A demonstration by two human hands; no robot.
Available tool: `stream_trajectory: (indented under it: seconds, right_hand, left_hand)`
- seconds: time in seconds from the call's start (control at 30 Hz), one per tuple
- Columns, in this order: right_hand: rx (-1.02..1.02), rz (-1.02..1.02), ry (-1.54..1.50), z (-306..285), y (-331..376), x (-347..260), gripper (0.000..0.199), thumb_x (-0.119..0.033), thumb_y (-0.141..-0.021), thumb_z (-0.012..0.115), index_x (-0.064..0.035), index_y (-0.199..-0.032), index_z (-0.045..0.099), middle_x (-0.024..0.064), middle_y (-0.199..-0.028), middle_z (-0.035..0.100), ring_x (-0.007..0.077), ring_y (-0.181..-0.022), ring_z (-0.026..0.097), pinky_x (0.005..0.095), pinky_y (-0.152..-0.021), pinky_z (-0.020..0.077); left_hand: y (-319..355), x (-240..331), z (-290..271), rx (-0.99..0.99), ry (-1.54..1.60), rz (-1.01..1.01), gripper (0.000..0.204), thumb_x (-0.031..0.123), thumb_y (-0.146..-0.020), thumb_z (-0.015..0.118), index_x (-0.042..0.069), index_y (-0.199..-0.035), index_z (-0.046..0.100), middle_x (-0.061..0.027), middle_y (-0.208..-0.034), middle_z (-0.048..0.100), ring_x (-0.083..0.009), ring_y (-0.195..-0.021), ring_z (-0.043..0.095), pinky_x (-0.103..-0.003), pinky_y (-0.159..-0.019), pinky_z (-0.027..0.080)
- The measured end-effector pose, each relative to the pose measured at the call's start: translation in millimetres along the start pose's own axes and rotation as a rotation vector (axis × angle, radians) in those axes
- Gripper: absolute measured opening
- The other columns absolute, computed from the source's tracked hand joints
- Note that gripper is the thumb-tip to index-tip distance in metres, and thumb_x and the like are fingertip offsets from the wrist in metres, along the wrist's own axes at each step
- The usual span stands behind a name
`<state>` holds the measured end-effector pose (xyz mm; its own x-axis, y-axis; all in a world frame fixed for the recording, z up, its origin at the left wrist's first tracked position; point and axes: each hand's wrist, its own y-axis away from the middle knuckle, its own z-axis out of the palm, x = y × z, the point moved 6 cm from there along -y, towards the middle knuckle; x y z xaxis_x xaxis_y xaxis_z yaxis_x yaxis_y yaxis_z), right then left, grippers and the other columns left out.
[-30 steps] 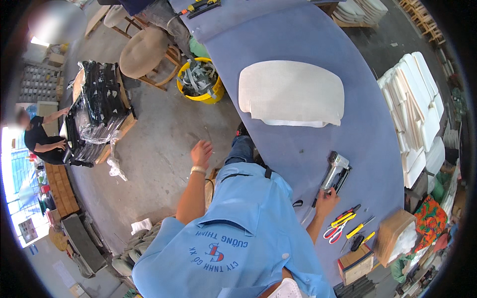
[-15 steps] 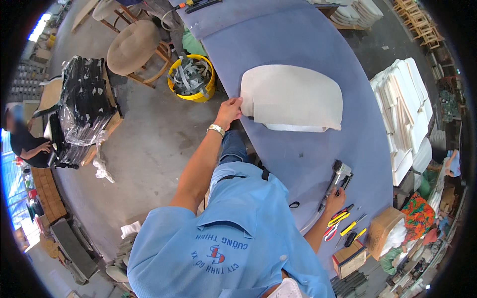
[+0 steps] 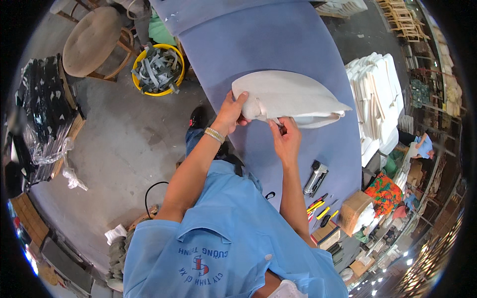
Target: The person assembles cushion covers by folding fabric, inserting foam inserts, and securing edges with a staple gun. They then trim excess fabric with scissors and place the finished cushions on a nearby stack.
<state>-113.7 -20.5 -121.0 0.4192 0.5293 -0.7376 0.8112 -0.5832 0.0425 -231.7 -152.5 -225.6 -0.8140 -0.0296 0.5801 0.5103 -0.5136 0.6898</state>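
Both hands lift a white foam cushion panel off the blue worktable.

Panel [image 3: 293, 94]: pale, smooth, rounded one end, tapering to a folded point, tilted above blue table [image 3: 278, 39]. Left hand [image 3: 231, 113] fingers clamp its rounded end; right hand [image 3: 284, 135] pinches the lower edge. Staple gun [image 3: 315, 177] lies near the right forearm.

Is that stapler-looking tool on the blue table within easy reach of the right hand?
Probably yes. The grey tool lies on bare blue table just beside the right forearm, nothing between. But the right hand now grips the white cushion panel.
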Motion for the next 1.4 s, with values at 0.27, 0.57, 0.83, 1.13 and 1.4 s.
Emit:
stream_trajectory:
  seconds: [0.27,0.57,0.83,1.13,1.4]
  right_hand:
    - [0.03,-0.358,-0.143,-63,4,-64,0.011,0.003,-0.083,0.075,0.001,-0.088,0.065,0.0097,-0.087,0.062,0.0202,-0.076,0.06,0.0288,-0.068,0.0484]
    - [-0.163,-0.413,-0.373,-42,64,-16,0.015,0.003,-0.079,0.077,-0.0002,-0.091,0.069,0.0089,-0.091,0.065,0.0206,-0.084,0.064,0.0297,-0.075,0.0503]
    - [-0.232,-0.474,-0.492,-34,74,3,0.012,-0.005,-0.083,0.077,-0.0024,-0.091,0.07,0.0094,-0.096,0.067,0.0261,-0.089,0.067,0.0352,-0.078,0.0521]
    - [-0.185,-0.655,-0.419,-24,85,12,0.014,-0.006,-0.084,0.077,-0.0039,-0.096,0.072,0.0089,-0.105,0.067,0.0273,-0.096,0.066,0.0375,-0.083,0.0535]
    - [-0.197,-0.581,-0.542,-40,83,18,0.021,-0.014,-0.087,0.076,-0.0049,-0.107,0.074,0.0124,-0.113,0.071,0.0295,-0.099,0.07,0.0382,-0.087,0.0559]
  left_hand:
    - [48,4,30,0.028,0.238,-0.135,0.036,0.04,-0.103,0.059,0.005,-0.11,0.056,-0.0036,-0.071,0.056,-0.0101,-0.047,0.049,-0.023,-0.036,0.04]
    - [66,-83,-1,0.04,0.371,-0.228,0.034,0.044,-0.102,0.059,0.011,-0.095,0.061,0.0003,-0.066,0.054,-0.0091,-0.044,0.046,-0.021,-0.037,0.037]
    - [86,-87,-13,0.172,0.043,0.099,0.047,0.051,-0.107,0.045,0.009,-0.122,0.06,-0.0057,-0.078,0.061,-0.0151,-0.059,0.059,-0.029,-0.052,0.051]
    - [146,-71,33,0.166,-0.15,0.28,0.069,0.044,-0.105,0.056,0.013,-0.159,0.027,-0.0172,-0.125,0.061,-0.026,-0.098,0.07,-0.041,-0.084,0.06]
    - [130,-64,35,0.006,-0.167,0.427,0.075,0.018,-0.098,0.071,0.008,-0.157,0.027,-0.0177,-0.14,0.05,-0.0283,-0.122,0.059,-0.046,-0.093,0.059]
